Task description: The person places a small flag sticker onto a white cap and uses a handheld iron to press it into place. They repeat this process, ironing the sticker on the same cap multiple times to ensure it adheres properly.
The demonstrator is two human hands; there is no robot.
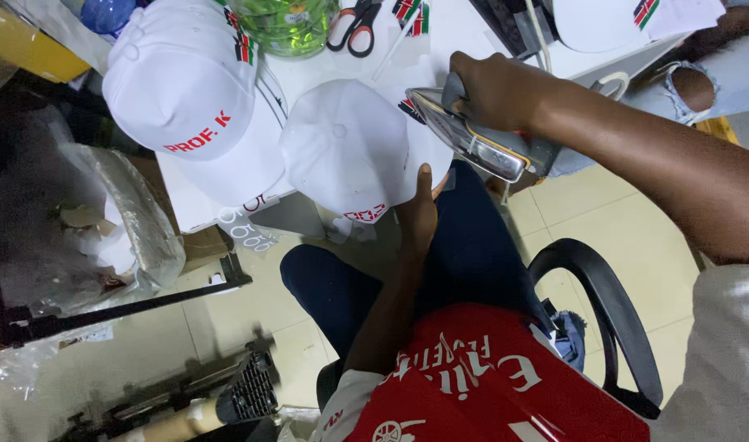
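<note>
The white cap (346, 147) lies crown-up at the near edge of the white surface (464, 33), its brim overhanging toward the person's lap, with red lettering along its lower rim and a small striped flag patch on its right side. The left hand (419, 214) comes up from below and steadies the cap at that lower right edge; the thumb lies flat against the white cloth, while the other fingers are tucked under or behind the cap, so I cannot tell how they are set. The right hand (497, 88) has its fingers wrapped tightly around the handle of a flat iron (464, 135), whose shiny soleplate is tilted on edge and set just beside the cap's right side, at the flag patch; whether metal touches cloth is hard to tell.

To the left, a second white cap (186, 90) with red lettering rests on the same surface, overlapping a third beneath it. Behind the caps stand a clear green container (286, 24) and a pair of red-handled scissors (354, 29). Small flag patches (411, 15) lie near the scissors. At the upper right sits another person in torn light jeans (701, 78). A black chair arm (611, 315) curves at the person's right side, above a pale tiled floor (636, 245).
</note>
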